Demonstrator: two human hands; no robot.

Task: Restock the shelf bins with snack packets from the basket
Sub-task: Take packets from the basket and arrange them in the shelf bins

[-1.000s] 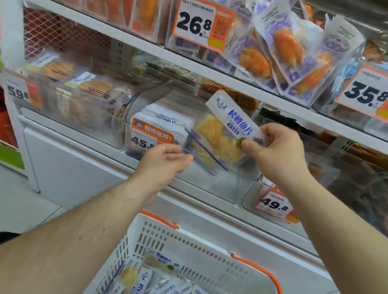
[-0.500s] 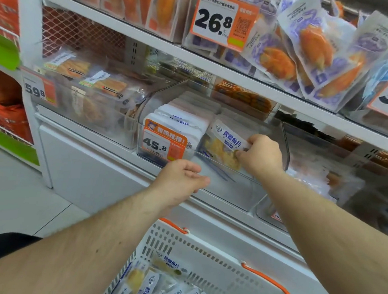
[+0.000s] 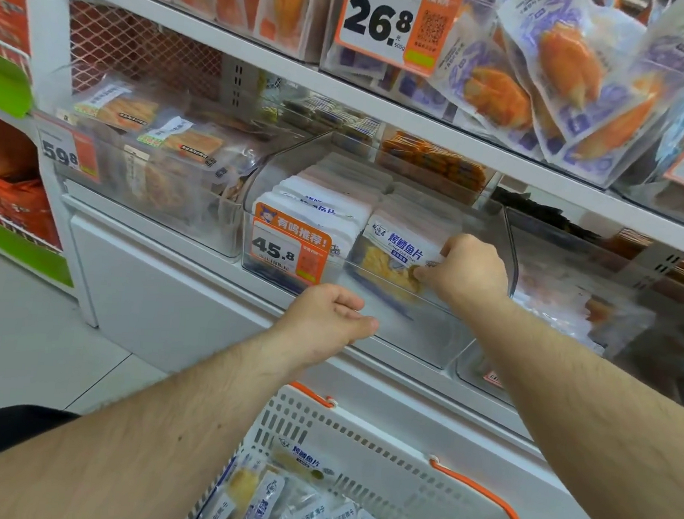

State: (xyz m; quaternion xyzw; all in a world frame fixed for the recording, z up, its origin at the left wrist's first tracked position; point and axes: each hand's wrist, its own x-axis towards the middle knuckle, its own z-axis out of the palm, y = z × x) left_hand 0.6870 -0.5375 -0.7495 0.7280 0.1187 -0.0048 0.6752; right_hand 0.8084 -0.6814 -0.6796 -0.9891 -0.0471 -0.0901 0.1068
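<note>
Far left on the middle shelf sits the bin with the 59.8 tag [image 3: 67, 154], full of brownish packets that are not my concern. Next to it on the right is the clear bin [image 3: 440, 340] I am filling, with its orange 45.8 label [image 3: 290, 246] on the left of its front wall and a tidy row of white packets [image 3: 327, 213] standing behind that label. My left hand [image 3: 330, 313] is at the near front edge of this bin, fingers loosely curled and holding nothing; whether it touches the rim or only hovers by it I cannot tell. Further right, my right hand [image 3: 468, 269] is inside the bin, thumb and fingers pinching the right edge of a fish-slice packet [image 3: 393, 259], which stands at the front of the right-hand row, upright and face out. I judge this to be the placing step, with the packet about seated. The next move calls for letting go without tipping it forward, then reaching down to the white basket [image 3: 359, 432] near me, below the shelf, where more of the same packets [image 3: 272, 495] lie loose, and picking one cleanly from the heap.
</note>
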